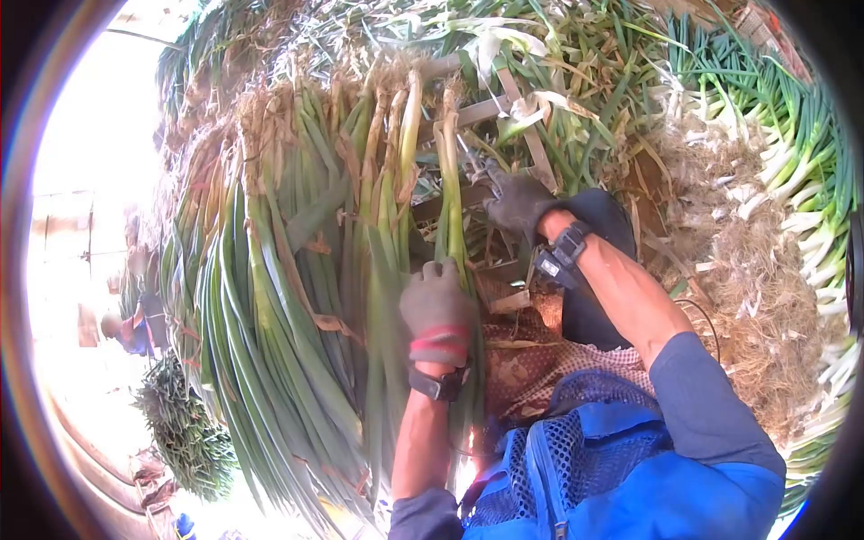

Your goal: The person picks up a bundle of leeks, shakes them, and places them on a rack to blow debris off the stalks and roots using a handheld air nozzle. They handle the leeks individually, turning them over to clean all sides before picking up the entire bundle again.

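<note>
My left hand, in a grey glove with a red cuff, is closed around the green part of a long green onion. The onion's root end points up and away from me, and its leaves trail down past my wrist. Close to the right of that stalk, my right hand, also gloved, is closed on a thin metal tool. The tool's narrow tip points toward the stalk, and its exact kind is hard to make out. To the left lies a thick row of untrimmed green onions with dry, brownish root ends.
Behind my hands, a wooden frame stands among heaped leaf scraps. Cut roots pile up at the right, beside a row of cleaner green onions. Another onion bundle lies at the lower left.
</note>
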`<action>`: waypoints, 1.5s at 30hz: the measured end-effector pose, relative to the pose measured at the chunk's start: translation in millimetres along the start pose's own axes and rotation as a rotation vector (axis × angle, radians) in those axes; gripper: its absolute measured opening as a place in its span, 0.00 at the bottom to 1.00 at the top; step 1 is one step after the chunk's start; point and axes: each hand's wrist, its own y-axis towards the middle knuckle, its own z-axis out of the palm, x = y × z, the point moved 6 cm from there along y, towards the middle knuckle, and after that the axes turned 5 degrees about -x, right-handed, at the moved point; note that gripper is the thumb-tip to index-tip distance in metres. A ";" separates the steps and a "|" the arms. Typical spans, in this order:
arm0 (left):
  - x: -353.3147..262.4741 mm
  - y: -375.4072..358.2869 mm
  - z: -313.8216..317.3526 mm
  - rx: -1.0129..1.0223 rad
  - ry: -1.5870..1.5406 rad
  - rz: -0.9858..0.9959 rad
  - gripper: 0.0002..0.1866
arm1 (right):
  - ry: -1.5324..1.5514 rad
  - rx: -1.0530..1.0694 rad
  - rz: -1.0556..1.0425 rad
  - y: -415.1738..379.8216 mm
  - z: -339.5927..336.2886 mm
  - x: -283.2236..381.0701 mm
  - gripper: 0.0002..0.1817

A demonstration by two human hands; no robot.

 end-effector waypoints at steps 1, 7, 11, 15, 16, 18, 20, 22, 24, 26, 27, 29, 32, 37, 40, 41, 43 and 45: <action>-0.8 1.6 0.3 -0.004 -0.002 -0.004 0.25 | -0.002 -0.021 -0.009 8.8 -2.7 1.2 0.45; -1.7 9.5 7.6 0.072 0.037 -0.041 0.27 | -0.078 -0.034 -0.002 82.6 9.3 -15.6 0.44; -4.9 13.6 6.4 0.078 -0.004 -0.073 0.25 | -0.084 -0.085 -0.017 83.8 7.9 -15.9 0.41; -6.8 32.9 16.5 0.171 0.015 -0.141 0.26 | -0.003 -0.032 -0.072 47.7 4.5 -14.7 0.41; -5.9 33.3 19.9 0.186 0.023 -0.162 0.27 | -0.020 0.075 -0.048 26.6 -3.3 -12.2 0.41; -4.8 38.5 13.3 0.183 0.008 -0.179 0.26 | 0.012 0.141 -0.063 -8.8 -2.8 -14.5 0.42; -1.1 39.8 6.6 0.226 -0.027 -0.215 0.28 | 0.082 0.126 -0.156 -55.3 4.3 -21.8 0.43; -3.3 40.6 -2.1 0.279 -0.058 -0.215 0.28 | 0.124 0.154 -0.269 -108.4 7.0 -27.0 0.43; -5.1 35.3 -7.7 0.268 -0.066 -0.177 0.27 | 0.163 0.191 -0.334 -151.5 5.0 -33.3 0.43; -15.6 23.2 -17.7 0.338 -0.107 -0.138 0.25 | 0.204 0.216 -0.342 -182.7 -14.4 -32.8 0.44; -20.7 15.9 -22.5 0.373 -0.126 -0.121 0.24 | 0.234 0.183 -0.264 -191.2 -28.5 -31.2 0.43; -26.7 -5.2 -6.8 0.382 -0.077 -0.127 0.27 | 0.293 0.123 -0.114 -203.3 -49.3 -28.7 0.42; -51.8 -48.7 2.1 0.545 -0.048 -0.023 0.29 | 0.416 0.184 -0.250 -213.2 -49.7 -4.8 0.40; -75.4 -103.5 -19.2 0.590 -0.201 0.090 0.26 | 0.380 0.035 -0.249 -174.1 -19.0 -5.3 0.43; -21.5 -80.5 -40.6 0.349 -0.325 0.005 0.12 | 0.265 0.090 -0.252 -164.9 -20.5 16.3 0.43; 1.9 -69.6 -56.5 0.021 -0.396 -0.028 0.10 | 0.281 0.171 -0.226 -170.5 -22.6 31.2 0.42; 52.4 -37.8 -68.3 -0.224 -0.274 -0.184 0.10 | 0.300 0.230 -0.206 -166.7 -17.7 46.6 0.42; 76.0 -12.0 -68.9 -0.236 -0.392 -0.323 0.12 | 0.305 0.191 -0.214 -154.6 -9.8 52.9 0.42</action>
